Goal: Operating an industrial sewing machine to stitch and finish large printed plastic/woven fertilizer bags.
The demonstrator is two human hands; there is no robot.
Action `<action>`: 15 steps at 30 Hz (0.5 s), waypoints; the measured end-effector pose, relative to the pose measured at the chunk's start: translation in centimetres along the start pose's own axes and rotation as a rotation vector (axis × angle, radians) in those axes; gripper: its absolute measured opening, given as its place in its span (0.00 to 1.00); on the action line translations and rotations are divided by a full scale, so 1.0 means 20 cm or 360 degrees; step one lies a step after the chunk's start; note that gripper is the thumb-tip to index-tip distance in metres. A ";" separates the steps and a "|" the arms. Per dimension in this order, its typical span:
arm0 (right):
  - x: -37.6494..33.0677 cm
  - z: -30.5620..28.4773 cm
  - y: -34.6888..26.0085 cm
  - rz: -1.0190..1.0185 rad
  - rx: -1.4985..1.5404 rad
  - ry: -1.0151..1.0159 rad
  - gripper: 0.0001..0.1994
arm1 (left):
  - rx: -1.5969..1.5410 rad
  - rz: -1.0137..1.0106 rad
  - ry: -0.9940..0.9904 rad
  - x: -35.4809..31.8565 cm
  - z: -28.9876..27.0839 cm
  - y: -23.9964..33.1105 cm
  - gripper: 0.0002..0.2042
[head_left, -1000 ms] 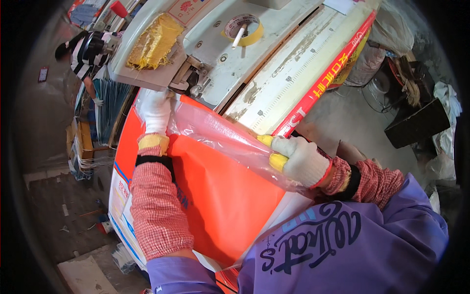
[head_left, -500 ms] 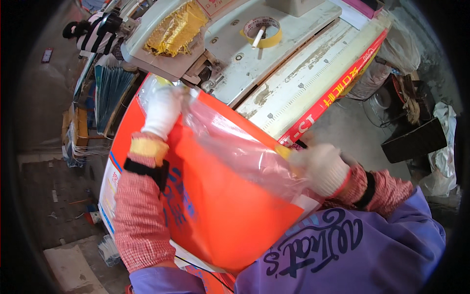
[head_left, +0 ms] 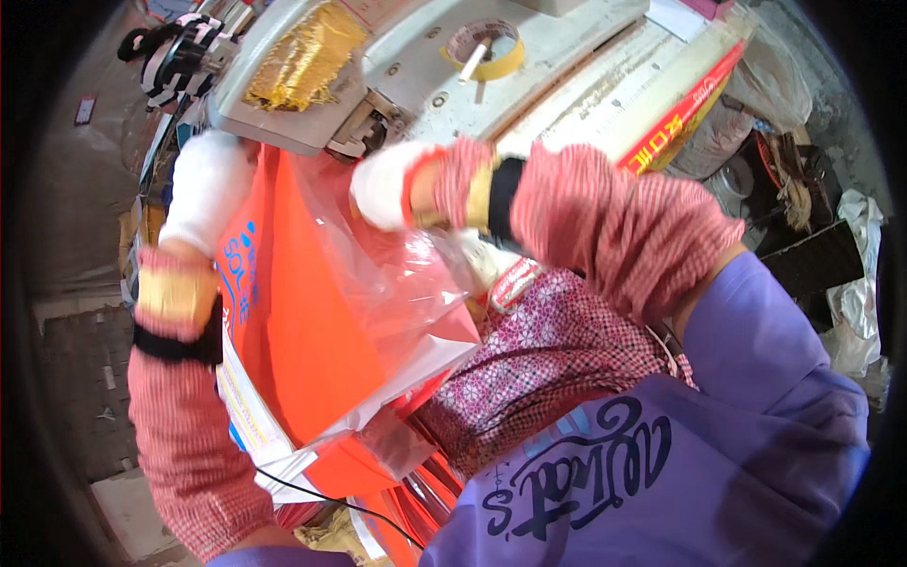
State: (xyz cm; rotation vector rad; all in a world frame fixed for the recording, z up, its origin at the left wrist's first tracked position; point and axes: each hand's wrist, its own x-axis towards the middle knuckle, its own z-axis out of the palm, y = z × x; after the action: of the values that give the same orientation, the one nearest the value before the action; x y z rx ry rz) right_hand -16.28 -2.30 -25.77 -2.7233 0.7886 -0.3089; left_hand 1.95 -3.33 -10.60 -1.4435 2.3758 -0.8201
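L hand [head_left: 210,184], white glove, at upper L edge of the orange-red sheet [head_left: 316,331]; fingers blurred/hidden, so can't tell if gripping or loose. R hand [head_left: 385,189], also white-gloved, over the clear film [head_left: 416,274] nr top of sheet, wrist bent in from the R; fingertips not visible, can't tell if wide or narrow. Hands apart, sheet + film btwn them.

Sheet hangs in front of the person, top end just below the grey machine w/ small metal mechanism [head_left: 367,128]; blue print along its L side. Film crumpled, shiny, over upper R part of sheet. White layer [head_left: 439,350] shows at lower R edge. Black cord [head_left: 340,501] runs across below.

Grey worktop [head_left: 567,42] behind: yellow tape roll [head_left: 505,66] flat on it, white stick [head_left: 474,61] leaning in/over the roll. Frayed yellow cloth [head_left: 307,61] on machine, upper L of roll. Red strip [head_left: 685,113] w/ yellow lettering along R edge. Clear plastic bag [head_left: 775,76] far R, dark box [head_left: 812,260] below it. Co-worker in striped top [head_left: 175,71] at upper L, well apart.
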 end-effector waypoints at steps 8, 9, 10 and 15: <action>0.05 -0.14 0.15 -0.0452 -0.0066 -0.0682 0.13 | -0.0518 0.0654 -0.0474 -0.17 -0.67 0.71 0.11; 0.04 -0.14 0.14 -0.0292 0.0199 -0.0522 0.13 | -0.0718 0.0728 -0.0979 -0.15 -0.68 0.73 0.12; 0.03 -0.14 0.13 -0.0267 0.0359 -0.0352 0.13 | -0.0933 0.0826 -0.1380 -0.12 -0.70 0.74 0.12; 0.03 -0.07 0.16 -0.0563 -0.0363 -0.0510 0.15 | -0.1671 -0.0343 -0.1735 -0.11 -0.83 0.58 0.12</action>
State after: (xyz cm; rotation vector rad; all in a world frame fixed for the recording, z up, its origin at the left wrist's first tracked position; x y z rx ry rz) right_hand -17.70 -5.59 -25.50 -3.0108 0.2668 0.1574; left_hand -13.43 8.27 -3.86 -1.7428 1.6889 1.1468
